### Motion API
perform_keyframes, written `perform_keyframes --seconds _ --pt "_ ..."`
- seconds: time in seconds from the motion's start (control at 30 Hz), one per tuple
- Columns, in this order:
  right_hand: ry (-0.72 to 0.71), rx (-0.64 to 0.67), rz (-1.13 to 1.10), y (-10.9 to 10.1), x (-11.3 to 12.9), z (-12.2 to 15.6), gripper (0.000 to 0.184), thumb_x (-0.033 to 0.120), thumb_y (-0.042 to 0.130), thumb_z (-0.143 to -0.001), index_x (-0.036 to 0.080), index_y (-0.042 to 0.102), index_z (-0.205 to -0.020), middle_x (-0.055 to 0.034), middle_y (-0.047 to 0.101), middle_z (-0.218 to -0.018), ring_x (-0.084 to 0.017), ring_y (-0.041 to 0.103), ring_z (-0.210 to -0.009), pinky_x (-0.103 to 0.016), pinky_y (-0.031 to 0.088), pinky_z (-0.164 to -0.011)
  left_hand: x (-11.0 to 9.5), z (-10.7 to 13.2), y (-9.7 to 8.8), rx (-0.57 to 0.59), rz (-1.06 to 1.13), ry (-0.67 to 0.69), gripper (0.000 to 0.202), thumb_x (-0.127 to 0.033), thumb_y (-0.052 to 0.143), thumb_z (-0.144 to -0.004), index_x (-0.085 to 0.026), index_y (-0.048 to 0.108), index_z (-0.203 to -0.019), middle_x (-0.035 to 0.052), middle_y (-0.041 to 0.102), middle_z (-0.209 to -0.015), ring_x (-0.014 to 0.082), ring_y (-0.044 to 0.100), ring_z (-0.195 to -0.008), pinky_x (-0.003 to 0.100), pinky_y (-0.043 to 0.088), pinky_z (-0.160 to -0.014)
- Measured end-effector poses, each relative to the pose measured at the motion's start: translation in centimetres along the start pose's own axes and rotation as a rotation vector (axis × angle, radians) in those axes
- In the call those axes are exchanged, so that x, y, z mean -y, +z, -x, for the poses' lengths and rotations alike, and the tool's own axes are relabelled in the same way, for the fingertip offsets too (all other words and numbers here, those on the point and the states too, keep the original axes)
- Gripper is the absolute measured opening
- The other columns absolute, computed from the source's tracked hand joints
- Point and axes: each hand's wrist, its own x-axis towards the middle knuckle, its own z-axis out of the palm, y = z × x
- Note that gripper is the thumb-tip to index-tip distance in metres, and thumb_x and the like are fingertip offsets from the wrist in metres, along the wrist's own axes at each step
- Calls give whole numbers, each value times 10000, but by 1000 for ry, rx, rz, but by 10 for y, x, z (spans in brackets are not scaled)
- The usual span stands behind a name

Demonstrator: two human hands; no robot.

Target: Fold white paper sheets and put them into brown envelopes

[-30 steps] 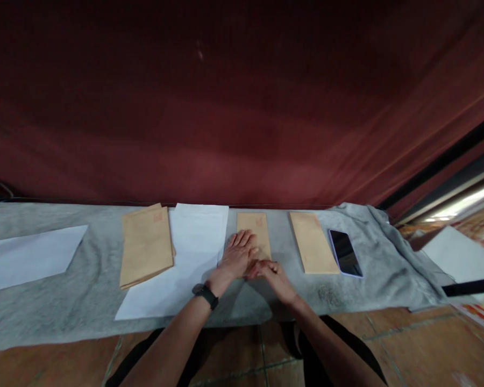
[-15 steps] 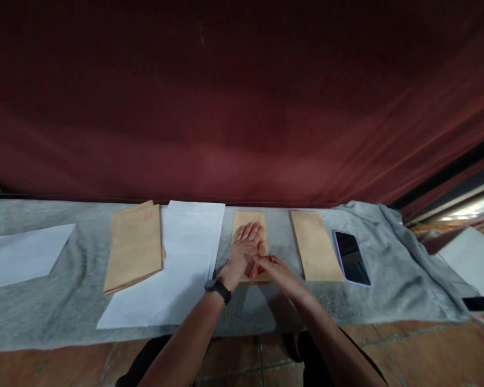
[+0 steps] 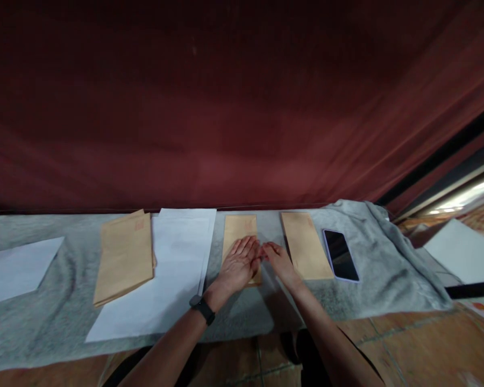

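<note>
A brown envelope (image 3: 239,228) lies upright on the grey cloth (image 3: 64,301) in front of me. My left hand (image 3: 237,264) rests flat on its lower half, fingers stretched out, a black watch on the wrist. My right hand (image 3: 278,259) lies just to the right of that envelope, fingers extended and touching its right edge beside the left fingertips. A second brown envelope (image 3: 306,244) lies right of my right hand. Neither hand holds anything.
White paper sheets (image 3: 173,269) lie left of the envelope, then a stack of brown envelopes (image 3: 125,255). Another white sheet (image 3: 16,269) is far left. A dark phone (image 3: 339,254) lies beside the right envelope. A red curtain hangs behind; tiled floor shows below.
My right hand has slid up along the envelope's right edge and flattened out. My left hand stays pressed flat on the envelope.
</note>
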Motion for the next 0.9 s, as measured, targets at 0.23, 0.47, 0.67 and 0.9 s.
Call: perform_keyframes --seconds 0.23,0.47,0.67,0.9 --pt "-371 94 336 1 -13 6 340 212 416 -934 229 712 -1101 -69 723 -1192 -190 663 -1126 -383 484 -1055 -7 27 -9 117 7 46 589 -450 370 -1040 -134 365 -1537 152 360 -1614 264 252 -1530 494 190 -1258" --pt "-532 251 682 -9 -23 21 474 160 503 -932 183 575 -1400 -122 543 -1490 -230 485 -1398 -458 389 -1187 20 56 -17 171 115 109 623 -422 424 -1032 -205 250 -1590 102 298 -1648 216 225 -1539 447 219 -1260" --pt "-538 345 855 -17 -20 35 585 275 546 -956 181 432 -1522 -123 413 -1593 -235 363 -1485 -463 329 -1225 35 74 -31 154 204 77 562 -350 483 -1017 -194 361 -1543 115 361 -1619 212 292 -1516 427 300 -1235" --pt "-515 389 934 -17 -13 42 693 429 589 -950 155 378 -1551 -153 352 -1620 -265 304 -1512 -476 278 -1239 35 76 -51 189 154 72 477 -268 466 -1007 -161 456 -1472 129 419 -1584 196 357 -1486 372 345 -1209"
